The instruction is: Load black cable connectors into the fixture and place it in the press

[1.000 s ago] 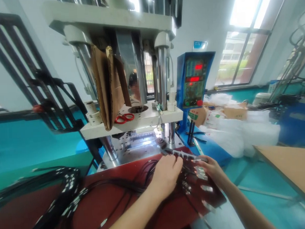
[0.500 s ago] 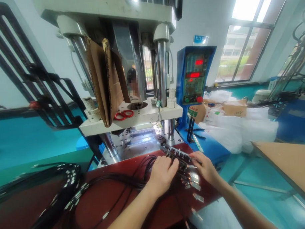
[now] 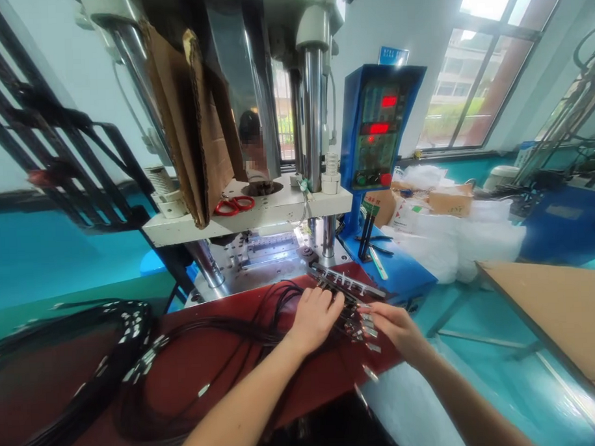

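My left hand [image 3: 316, 318] is closed over black cables [image 3: 267, 329], its fingertips beside a metal fixture bar [image 3: 348, 282] with a row of small clips. Its palm and the cable parts under it are hidden. Just right of it, my right hand [image 3: 397, 329] pinches a small silver cable connector [image 3: 363, 308] between thumb and finger. Several more silver connectors [image 3: 373, 347] fan out below, toward the front edge of the dark red table [image 3: 225, 381]. The bar rests at the table's back right corner.
Behind the table stands a press with a white plate [image 3: 287, 212], bearing red-handled scissors [image 3: 234, 205] and cardboard [image 3: 177, 123]. A blue control box [image 3: 382, 129] is at right, with tools on its blue base. Coiled cables [image 3: 121, 346] lie left; a tan table [image 3: 549, 312] stands right.
My right hand has moved from the right end of the bar down and left to the connectors, and now pinches one. My left hand stays by the bar. The whole view has shifted slightly.
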The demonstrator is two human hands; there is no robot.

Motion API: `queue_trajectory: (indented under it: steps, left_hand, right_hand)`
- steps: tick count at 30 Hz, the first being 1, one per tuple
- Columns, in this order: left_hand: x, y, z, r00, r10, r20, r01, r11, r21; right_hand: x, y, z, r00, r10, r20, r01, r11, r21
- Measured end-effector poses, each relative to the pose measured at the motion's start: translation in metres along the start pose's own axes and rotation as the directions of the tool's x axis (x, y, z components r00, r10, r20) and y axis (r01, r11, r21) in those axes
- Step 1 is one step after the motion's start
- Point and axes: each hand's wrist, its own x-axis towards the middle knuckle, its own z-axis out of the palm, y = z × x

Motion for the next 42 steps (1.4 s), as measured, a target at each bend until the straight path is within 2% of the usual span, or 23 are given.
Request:
queue_trajectory:
  steps: [4, 6, 9, 14, 21, 27, 32, 36, 42]
  left_hand:
    - [-0.002, 0.002, 0.002, 1.000, 0.009, 0.014, -0.009, 1.000, -0.004]
    - [-0.003, 0.003, 0.003, 1.000, 0.014, 0.002, -0.014, 1.000, -0.006]
    - [-0.004, 0.004, 0.004, 1.000, 0.011, -0.003, -0.012, 1.000, -0.007]
    - [-0.005, 0.005, 0.006, 1.000, 0.000, -0.010, 0.000, 1.000, -0.005]
    - [-0.006, 0.003, 0.006, 1.000, -0.015, -0.013, 0.015, 1.000, 0.011]
    - [-0.005, 0.002, 0.004, 1.000, -0.018, 0.016, 0.018, 1.000, 0.021]
    - [-0.002, 0.002, 0.008, 0.997, -0.024, 0.074, 0.021, 0.999, 0.041]
    - [0.001, 0.003, 0.010, 0.987, -0.028, 0.159, 0.020, 0.998, 0.055]
    - [0.004, 0.004, 0.012, 0.975, -0.030, 0.221, 0.019, 0.998, 0.051]
  right_hand:
    - [-0.008, 0.007, 0.001, 0.985, 0.170, 0.027, -0.170, 0.937, 0.306]
    - [-0.013, 0.011, 0.002, 0.979, 0.197, 0.047, -0.199, 0.893, 0.404]
    - [-0.019, 0.015, 0.002, 0.978, 0.198, 0.062, -0.204, 0.864, 0.460]
    - [-0.026, 0.020, 0.001, 0.995, 0.068, 0.074, -0.089, 0.939, 0.334]
    - [-0.030, 0.010, 0.010, 1.000, -0.006, -0.024, 0.011, 0.972, 0.233]
    - [-0.040, 0.011, 0.014, 0.999, 0.008, 0.034, -0.015, 0.975, 0.224]
    - [-0.053, 0.028, 0.019, 0.994, 0.045, -0.098, -0.014, 0.954, 0.300]
    - [-0.069, 0.028, 0.028, 0.997, 0.067, -0.033, -0.054, 0.950, 0.307]
    - [-0.079, 0.022, 0.037, 0.995, 0.047, -0.082, -0.027, 0.973, 0.229]
